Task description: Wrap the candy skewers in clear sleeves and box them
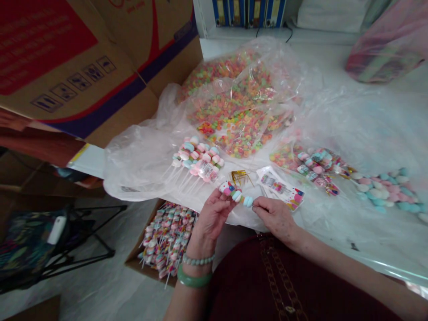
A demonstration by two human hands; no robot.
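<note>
My left hand (pixel 212 217) and my right hand (pixel 274 215) are both closed on one candy skewer (pixel 238 195) with pink, white and blue sweets, held level at the table's front edge. The left hand pinches its wrapped end, the right its blue end. A pile of finished candy skewers (pixel 197 159) lies just behind on clear plastic. Gold twist ties (pixel 241 177) and small printed wrappers (pixel 282 189) lie between the hands and the big bag of coloured ring sweets (pixel 234 107).
A large cardboard box (pixel 83 62) stands at the left. On the floor below the table, an open box of wrapped skewers (pixel 165 238). Loose pastel sweets (pixel 388 191) and more wrapped skewers (pixel 317 167) lie right. A black stand (pixel 83 240) is at floor left.
</note>
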